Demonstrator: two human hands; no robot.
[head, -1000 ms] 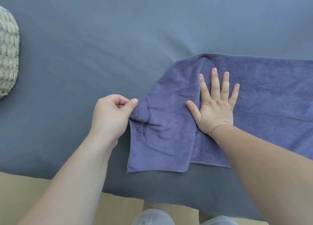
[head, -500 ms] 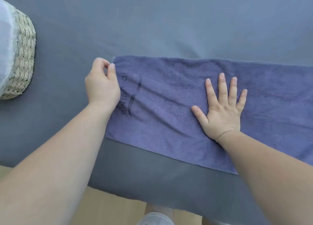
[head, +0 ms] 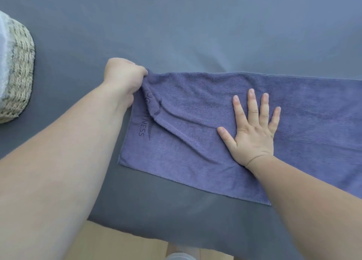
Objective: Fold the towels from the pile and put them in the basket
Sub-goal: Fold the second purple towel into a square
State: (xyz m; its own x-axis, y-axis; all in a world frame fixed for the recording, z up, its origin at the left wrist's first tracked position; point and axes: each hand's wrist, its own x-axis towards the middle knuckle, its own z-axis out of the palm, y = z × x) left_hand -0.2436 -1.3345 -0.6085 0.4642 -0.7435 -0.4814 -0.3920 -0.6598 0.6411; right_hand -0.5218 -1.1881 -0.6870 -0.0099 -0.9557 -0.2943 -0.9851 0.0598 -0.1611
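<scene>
- Purple towel [head: 205,142] lies spread on the grey-covered bench [head: 176,34], running off frame right.
- Left hand [head: 122,79]: grip closed, pinching the towel's far left corner; cloth ridges up from there.
- Right hand [head: 252,130]: fingers splayed, palm flat on the towel, holding nothing.
- Woven basket [head: 19,73] at left edge, well apart from the towel.

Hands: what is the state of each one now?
Left hand: closed, pinching the far corner of the purple towel.
Right hand: open, flat on the towel.
</scene>
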